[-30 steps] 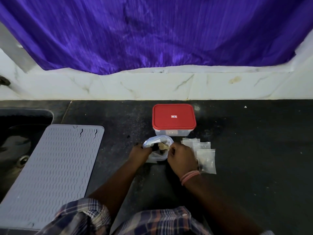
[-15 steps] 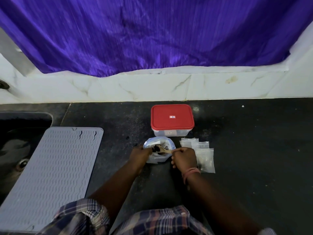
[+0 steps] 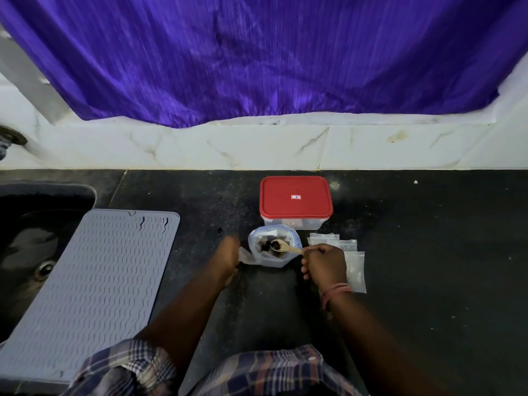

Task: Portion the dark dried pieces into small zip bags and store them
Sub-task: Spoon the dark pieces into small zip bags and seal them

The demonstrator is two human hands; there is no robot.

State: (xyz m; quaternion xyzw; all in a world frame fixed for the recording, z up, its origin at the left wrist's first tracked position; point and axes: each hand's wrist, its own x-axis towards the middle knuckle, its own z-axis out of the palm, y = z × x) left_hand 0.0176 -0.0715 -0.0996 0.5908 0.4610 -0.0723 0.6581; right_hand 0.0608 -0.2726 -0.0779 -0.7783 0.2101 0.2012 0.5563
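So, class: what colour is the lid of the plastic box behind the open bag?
Red; the lid shows best in the head view.

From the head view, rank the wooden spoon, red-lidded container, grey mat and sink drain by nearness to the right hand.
1. Wooden spoon: gripped in the right hand.
2. Red-lidded container: just behind, by the wall.
3. Grey mat: far left, beyond the other arm.
4. Sink drain: farthest left, past the mat.
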